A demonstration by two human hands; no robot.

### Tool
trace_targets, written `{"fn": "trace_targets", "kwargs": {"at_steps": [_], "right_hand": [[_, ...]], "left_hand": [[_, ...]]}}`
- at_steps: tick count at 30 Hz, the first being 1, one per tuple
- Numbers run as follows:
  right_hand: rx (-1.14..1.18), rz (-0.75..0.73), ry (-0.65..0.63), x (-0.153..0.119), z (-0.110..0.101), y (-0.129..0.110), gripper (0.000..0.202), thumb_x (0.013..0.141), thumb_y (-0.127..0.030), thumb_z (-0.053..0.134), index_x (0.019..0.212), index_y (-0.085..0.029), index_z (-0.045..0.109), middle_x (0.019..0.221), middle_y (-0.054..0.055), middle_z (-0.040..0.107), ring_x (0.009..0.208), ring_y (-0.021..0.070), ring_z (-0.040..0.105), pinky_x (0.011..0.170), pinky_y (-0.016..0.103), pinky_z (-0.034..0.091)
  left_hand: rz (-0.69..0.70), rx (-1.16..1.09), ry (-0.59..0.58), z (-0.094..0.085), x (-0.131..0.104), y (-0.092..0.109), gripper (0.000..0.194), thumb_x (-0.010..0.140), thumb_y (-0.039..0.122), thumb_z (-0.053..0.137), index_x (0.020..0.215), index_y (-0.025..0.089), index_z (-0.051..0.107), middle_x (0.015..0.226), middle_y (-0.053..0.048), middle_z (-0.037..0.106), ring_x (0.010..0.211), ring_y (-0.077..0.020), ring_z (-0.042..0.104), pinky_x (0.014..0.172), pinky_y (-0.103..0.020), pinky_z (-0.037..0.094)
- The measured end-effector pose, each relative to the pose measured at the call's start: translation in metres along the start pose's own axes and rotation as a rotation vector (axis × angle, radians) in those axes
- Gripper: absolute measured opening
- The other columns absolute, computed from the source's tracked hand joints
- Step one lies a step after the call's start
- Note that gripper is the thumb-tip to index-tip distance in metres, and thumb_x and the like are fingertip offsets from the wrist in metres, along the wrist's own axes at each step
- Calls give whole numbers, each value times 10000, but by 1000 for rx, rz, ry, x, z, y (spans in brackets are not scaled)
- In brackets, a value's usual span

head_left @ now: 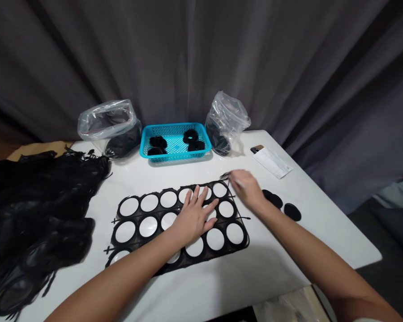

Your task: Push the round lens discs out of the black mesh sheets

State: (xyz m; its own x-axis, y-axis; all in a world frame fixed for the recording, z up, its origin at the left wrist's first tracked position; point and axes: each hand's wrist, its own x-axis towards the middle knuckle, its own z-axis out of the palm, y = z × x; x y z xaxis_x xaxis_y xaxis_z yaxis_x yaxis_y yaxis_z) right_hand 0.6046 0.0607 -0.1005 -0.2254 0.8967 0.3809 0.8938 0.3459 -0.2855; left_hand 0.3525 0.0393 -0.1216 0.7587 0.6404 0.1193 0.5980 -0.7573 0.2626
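Observation:
A black sheet with rows of round holes (181, 213) lies flat on the white table, which shows white through the holes. My left hand (195, 214) rests on it right of the middle, fingers spread and palm down. At the sheet's far right corner, my right hand (245, 185) is closed, slightly blurred, with its fingertips pinching a thin black strip (225, 175). Whether this strip is still joined to the sheet cannot be made out. Several black discs (292, 212) lie beside my right forearm, which partly hides one.
A blue basket (176, 156) holding black rings stands at the back between a left plastic bag (109, 120) and a right plastic bag (230, 112), both with black pieces inside. Black sheets (36, 210) are heaped at left. White paper (272, 163) partly covers a phone (257, 148).

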Motion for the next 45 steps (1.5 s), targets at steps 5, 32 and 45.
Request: {"fn": "trace_targets", "kwargs": {"at_steps": [5,32,45], "right_hand": [[80,396,170,11,-29,23,175,901,-311,497,785,-180,491,778,50,598,681,176,503,667,299,351],[505,236,-254,-70,-19,-62,199,946,-274,541,772,-178,527,931,50,621,929,190,569,841,337,405],[-166,184,128,-32,-40,-20,188,970,-261,432,802,-180,448,782,68,580,771,219,509,751,357,324]], "left_hand": [[21,10,22,-4,-1,1,550,972,445,532,1470,221,467,1582,-205,225,1456,-444,186,1133,-616,219],[217,-87,-68,-7,-24,19,564,962,406,562,1490,255,433,1594,-132,246,1472,-363,210,1174,-563,215],[224,-178,-43,-9,-26,15,527,950,395,591,1439,222,501,1591,-214,186,1480,-365,162,1175,-552,206]]}}
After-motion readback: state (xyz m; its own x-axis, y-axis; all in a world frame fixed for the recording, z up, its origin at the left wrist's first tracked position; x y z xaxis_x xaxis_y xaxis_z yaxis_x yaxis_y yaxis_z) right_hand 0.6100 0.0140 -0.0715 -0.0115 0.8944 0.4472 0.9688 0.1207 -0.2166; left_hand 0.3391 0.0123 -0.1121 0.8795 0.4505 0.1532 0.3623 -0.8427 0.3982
